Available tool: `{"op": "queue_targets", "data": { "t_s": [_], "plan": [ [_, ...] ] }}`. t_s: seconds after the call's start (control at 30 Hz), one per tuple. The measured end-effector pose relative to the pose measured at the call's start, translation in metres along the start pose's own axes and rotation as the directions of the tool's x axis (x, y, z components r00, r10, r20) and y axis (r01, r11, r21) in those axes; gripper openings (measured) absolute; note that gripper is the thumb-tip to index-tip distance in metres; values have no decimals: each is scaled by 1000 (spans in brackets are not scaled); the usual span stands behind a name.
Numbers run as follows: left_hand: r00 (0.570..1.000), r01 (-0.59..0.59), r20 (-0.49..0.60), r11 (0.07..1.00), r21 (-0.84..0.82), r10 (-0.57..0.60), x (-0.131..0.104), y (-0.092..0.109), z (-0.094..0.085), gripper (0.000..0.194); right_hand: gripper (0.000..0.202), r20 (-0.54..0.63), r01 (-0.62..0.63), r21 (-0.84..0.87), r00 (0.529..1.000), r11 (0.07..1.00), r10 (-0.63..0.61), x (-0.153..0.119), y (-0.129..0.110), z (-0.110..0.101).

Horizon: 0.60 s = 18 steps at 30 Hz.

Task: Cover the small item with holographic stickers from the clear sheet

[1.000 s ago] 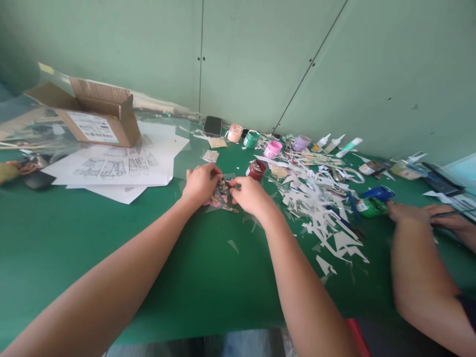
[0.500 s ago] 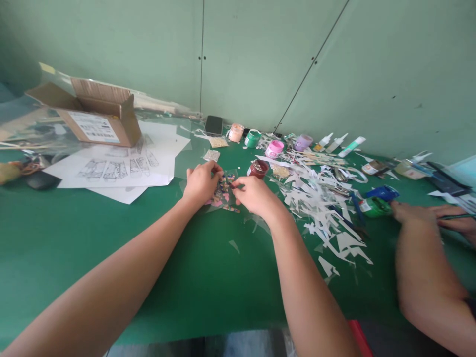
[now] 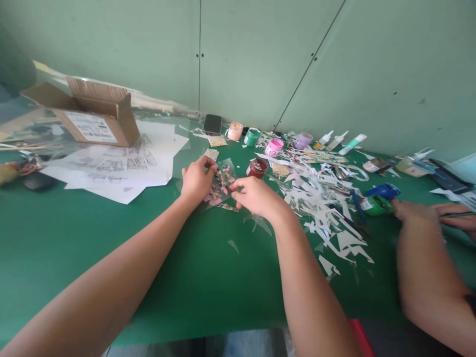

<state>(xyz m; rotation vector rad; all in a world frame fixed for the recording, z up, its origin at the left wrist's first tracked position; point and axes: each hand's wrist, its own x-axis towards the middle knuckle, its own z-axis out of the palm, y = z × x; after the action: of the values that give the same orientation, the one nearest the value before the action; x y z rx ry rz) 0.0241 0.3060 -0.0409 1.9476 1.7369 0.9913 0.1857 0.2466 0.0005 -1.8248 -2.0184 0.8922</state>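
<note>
- Left hand (image 3: 199, 181): fingers curled over the left side of the clear packet, apparently to steady it. The fingertips are partly hidden; I cannot tell whether they pinch the film or only press on it.
- Right hand (image 3: 253, 196): thumb and fingers bent at the packet's right side, opposite the left. Whether anything is pinched between them, I cannot tell. Bracketing both sides probably keeps the packet from sliding.
- Clear packet (image 3: 224, 191): between the hands, mid-length along the counter (image 3: 208, 287), well in from its near edge. It contains small multicoloured pieces and lies roughly flat, which likely keeps them spread in view.
- Dark red jar (image 3: 257, 168): upright just beyond the right hand, presumably within easy reach.
- Pale packet (image 3: 211, 154): flat just beyond the left hand.
- White scraps (image 3: 320, 208): heaped to the right of the right hand, seemingly pushed aside to free the working spot.
- Peach jar (image 3: 235, 131), green jar (image 3: 252, 137), pink jar (image 3: 274, 147) and purple jar (image 3: 303, 140): set toward the counter's far edge, probably out of elbow range.
- Cardboard box (image 3: 100, 121): near the far left corner, resting on printed sheets (image 3: 156, 171), perhaps weighing them down.
- Co-worker's hand (image 3: 414, 210): toward the counter's right end, beside a tipped jar (image 3: 375, 205).
</note>
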Motion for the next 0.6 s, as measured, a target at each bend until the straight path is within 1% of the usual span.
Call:
{"op": "queue_targets", "data": {
  "t_s": [0.13, 0.23, 0.33, 0.43, 0.6],
  "plan": [
    [1000, 12, -5, 1000, -29, -12, 1, 1, 0, 11, 26, 31, -12, 1, 999, 1000, 12, -5, -3, -7],
    [1000, 5, -12, 999, -46, -5, 1, 1, 1, 10, 27, -60, -5, -32, 998, 999, 3, -7, -5, -10],
    [1000, -13, -20, 998, -66, 12, 1, 0, 2, 10, 28, -142, 1, -82, 990, 997, -12, -5, -7, -7],
    [1000, -22, -19, 996, -84, 20, 0, 0, 2, 9, 28, -165, 5, -88, 986, 996, -19, 0, -7, -2],
    [1000, -20, -11, 996, -89, 19, 0, 2, 0, 8, 24, -158, -7, -95, 987, 995, -8, 6, -5, 3]
  ]
}}
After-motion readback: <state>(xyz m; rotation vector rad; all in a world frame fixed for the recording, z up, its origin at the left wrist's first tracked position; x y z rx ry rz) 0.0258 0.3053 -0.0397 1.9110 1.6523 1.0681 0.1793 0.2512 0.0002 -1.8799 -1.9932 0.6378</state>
